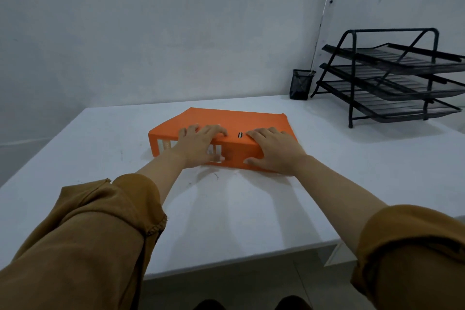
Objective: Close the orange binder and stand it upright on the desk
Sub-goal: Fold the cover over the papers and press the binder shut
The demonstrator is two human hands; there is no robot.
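Note:
The orange binder [234, 119] lies flat and closed on the white desk [339, 158], with its spine facing me. My left hand [198, 145] grips the spine's near edge, fingers on the top cover and thumb down on the spine. My right hand [274, 151] holds the spine's right end the same way, fingers over the top and thumb low on the spine. A small metal-rimmed slot [239, 135] on the top cover shows between my two hands.
A black three-tier mesh paper tray [392, 78] stands at the back right of the desk. A black mesh pen cup [300, 84] sits just left of it by the wall. The desk's near edge runs below my forearms.

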